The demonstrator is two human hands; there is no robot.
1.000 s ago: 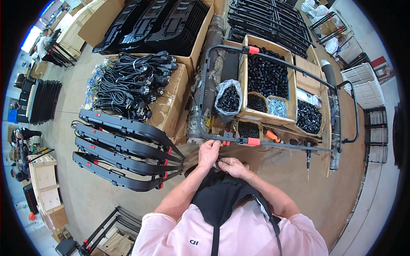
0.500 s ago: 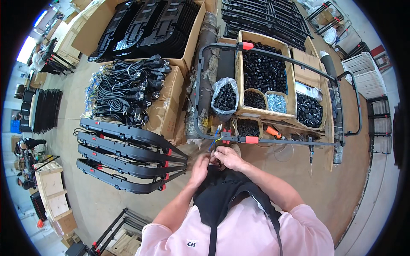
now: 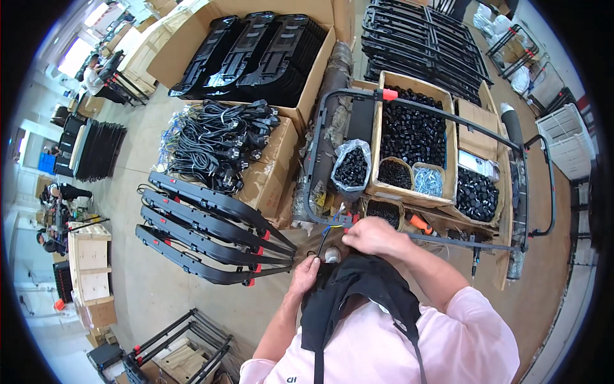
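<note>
My left hand (image 3: 306,275) pinches a black power cable (image 3: 325,240) just in front of my apron. Bare blue and yellow-green wires (image 3: 335,223) fan out from the cable's upper end, against the near left corner of a black tubular frame (image 3: 311,153). My right hand (image 3: 376,237) is closed beside the near bar of that frame, right of the wires. Its fingertips point down and left; what they hold, if anything, is hidden. A red clip (image 3: 390,95) sits on the frame's far bar.
Left of my hands lie several curved black bars (image 3: 211,238). Coiled cables with plugs (image 3: 214,141) lie on a carton behind them. Inside the frame stand a bagged tub of black parts (image 3: 350,168), a wooden box (image 3: 374,128) of caps and screws, and an orange-handled tool (image 3: 421,223).
My hands have moved apart: the left has drawn down along the cable, the right has moved right and up to the frame. The whole view has shifted.
</note>
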